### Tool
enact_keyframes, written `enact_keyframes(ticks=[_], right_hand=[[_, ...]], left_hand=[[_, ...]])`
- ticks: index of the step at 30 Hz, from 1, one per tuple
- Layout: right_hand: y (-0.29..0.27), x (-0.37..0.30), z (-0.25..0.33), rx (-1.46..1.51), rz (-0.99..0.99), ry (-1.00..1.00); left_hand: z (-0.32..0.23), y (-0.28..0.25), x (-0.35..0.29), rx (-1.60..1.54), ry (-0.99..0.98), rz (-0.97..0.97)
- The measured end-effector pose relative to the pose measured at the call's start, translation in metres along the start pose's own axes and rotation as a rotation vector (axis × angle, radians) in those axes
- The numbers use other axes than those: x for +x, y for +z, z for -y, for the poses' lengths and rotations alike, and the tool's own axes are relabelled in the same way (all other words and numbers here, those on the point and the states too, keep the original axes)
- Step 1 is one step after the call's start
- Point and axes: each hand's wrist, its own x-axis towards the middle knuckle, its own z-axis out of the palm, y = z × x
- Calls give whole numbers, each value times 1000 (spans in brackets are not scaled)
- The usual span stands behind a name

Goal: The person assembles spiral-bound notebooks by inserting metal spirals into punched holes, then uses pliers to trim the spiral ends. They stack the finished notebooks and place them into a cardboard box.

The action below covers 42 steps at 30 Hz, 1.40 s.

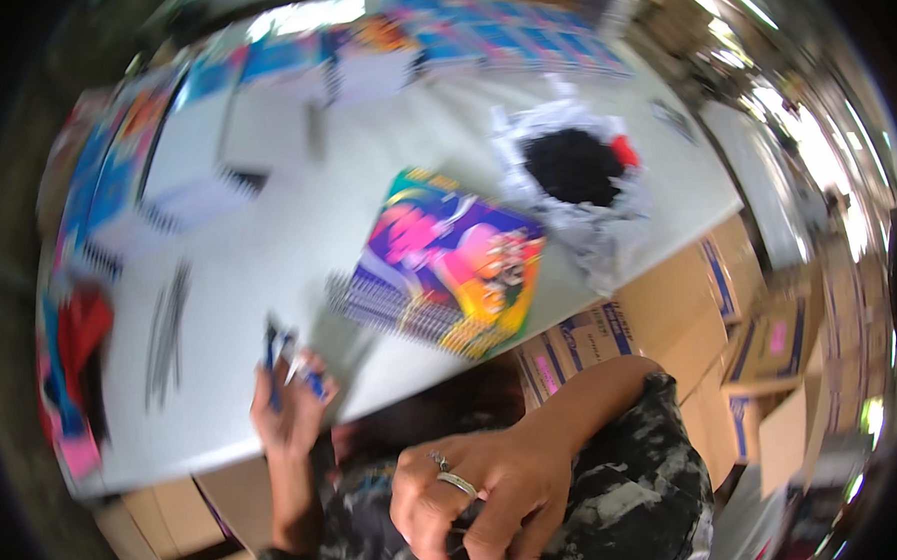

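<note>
At the table's near edge, my left hand (296, 407) is closed around small blue-handled pliers (270, 363), their dark tip pointing away from me; motion blurs their detail. My right hand (488, 493), with rings on its fingers, is close in front of my body. Its fingers curl downward, and whatever they pinch, if anything, is hidden. Beyond both hands lies a stack of spiral-bound notebooks (457, 250) with colourful covers, their coils facing the near left. Neither hand touches it.
A white plastic bag (606, 228) of black material (574, 166) sits right of the stack. Thin dark coils (178, 327) lie left, near a red cloth-like item (85, 321). Rows of notebooks (192, 141) line the white table's (392, 132) far side. Cardboard boxes (670, 305) stand at right.
</note>
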Motion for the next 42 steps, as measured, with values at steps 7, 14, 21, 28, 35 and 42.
enact_keyframes(ticks=[7,14,21,28,35,42], right_hand=[[-19,2,-26,6,41,560],[-79,16,-75,-981,-131,746],[-111,12,-152,-1233,609,1430],[-98,17,-186,-1330,976,1444],[-131,-4,-217,-1054,942,1427],[-117,7,-210,-1044,910,1472]], left_hand=[[20,18,7,-352,-141,236],[30,17,3,-272,-116,60],[28,2,3,-266,-149,-95],[21,-13,-4,-269,-92,-52],[41,-22,11,-391,-210,158],[64,-14,15,-145,-287,-128]])
